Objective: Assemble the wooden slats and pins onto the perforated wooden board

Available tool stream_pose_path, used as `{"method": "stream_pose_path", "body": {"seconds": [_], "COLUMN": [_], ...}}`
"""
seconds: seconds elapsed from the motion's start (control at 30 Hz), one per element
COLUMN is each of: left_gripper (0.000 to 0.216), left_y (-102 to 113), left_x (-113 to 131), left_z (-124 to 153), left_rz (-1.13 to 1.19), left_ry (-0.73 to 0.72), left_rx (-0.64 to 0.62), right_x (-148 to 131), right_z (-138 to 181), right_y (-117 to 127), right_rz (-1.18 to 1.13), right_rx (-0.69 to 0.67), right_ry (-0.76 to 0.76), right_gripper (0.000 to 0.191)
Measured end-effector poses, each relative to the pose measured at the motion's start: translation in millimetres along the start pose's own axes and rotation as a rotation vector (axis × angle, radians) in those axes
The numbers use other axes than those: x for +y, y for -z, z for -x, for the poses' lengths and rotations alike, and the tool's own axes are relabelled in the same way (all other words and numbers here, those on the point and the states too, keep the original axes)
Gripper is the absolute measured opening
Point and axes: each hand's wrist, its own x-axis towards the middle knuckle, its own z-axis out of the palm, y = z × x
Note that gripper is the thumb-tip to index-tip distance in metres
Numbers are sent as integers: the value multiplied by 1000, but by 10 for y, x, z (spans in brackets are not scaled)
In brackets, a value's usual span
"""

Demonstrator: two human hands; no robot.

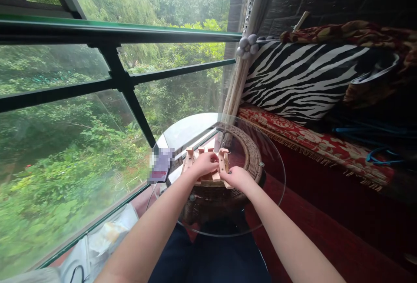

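Note:
My right hand (240, 179) is closed around the lower end of a light wooden piece (223, 161) with small dark holes and a notched top. Just left of it is my left hand (206, 164), its thumb and fingertips brought together close to that piece; what they pinch is too small to make out. Beyond and left of my left hand, another similar wooden piece (188, 160) belongs to a cluster of pale wood parts on the round glass tabletop (275, 196). My left hand covers part of the cluster.
A phone (165, 165) sits at the table's left edge with a cable hanging down. Large green-framed windows (122, 81) rise on the left. To the right are a zebra-striped cushion (299, 83) and a red floral seat cover (293, 137). A white bag (107, 235) lies at lower left.

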Motion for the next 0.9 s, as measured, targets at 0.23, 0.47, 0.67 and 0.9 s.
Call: {"method": "stream_pose_path", "body": {"seconds": [0.23,0.47,0.67,0.9], "left_gripper": [32,33,32,34], "left_y": [26,-10,-31,-27], "left_x": [-20,-102,-139,-72], "left_z": [-83,-87,-42,-70], "left_rz": [-154,-194,-200,-250], "left_ry": [-114,-339,-336,-284], "left_rx": [-37,22,5,-20], "right_x": [-49,-70,-65,212], "right_z": [-21,-13,-33,-489], "right_y": [-8,54,64,119], "right_rz": [104,137,161,-48], "right_rx": [14,-5,8,56], "right_ry": [-32,-4,-4,37], "right_gripper": [47,52,51,56]}}
